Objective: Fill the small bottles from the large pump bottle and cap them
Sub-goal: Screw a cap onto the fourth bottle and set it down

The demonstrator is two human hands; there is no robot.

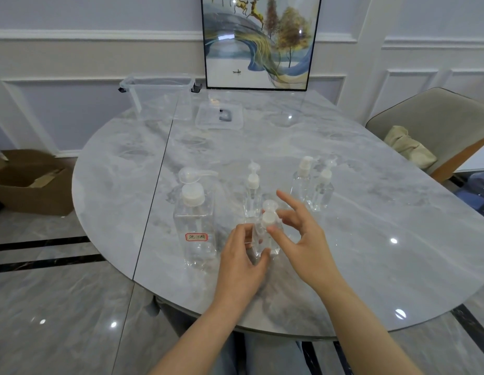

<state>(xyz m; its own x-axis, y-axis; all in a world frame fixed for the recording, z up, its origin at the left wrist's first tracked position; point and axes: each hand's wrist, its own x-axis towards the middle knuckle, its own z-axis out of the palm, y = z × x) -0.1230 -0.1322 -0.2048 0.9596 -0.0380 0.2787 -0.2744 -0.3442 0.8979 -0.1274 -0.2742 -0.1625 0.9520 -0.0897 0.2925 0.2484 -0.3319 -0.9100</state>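
**Small bottle held at the middle of the table**

The left hand (242,259) grasps a small clear bottle (265,239) standing on the grey marble table (370,253), its fingers and thumb curled round the body. The right hand (303,236) is beside the bottle's white pump cap (268,216); the thumb tip lies against the collar, while the other fingers are spread and loose, gripping nothing.

Just left of this stands the large pump bottle (194,226), clear and square, with a white pump. It bears a small white label (196,237) edged in red, with handwritten characters too blurred to read.

Behind the held bottle is a second small bottle (252,193), capped. To the right, a pair of small bottles (314,185) stands close together, both with pumps on.

At the far edge sit a clear plastic box (159,96) and its lid (219,115), lying flat. A framed picture (259,41) of deer and trees leans on the wall. A chair (435,125) stands right, a cardboard box (29,180) on the floor left.
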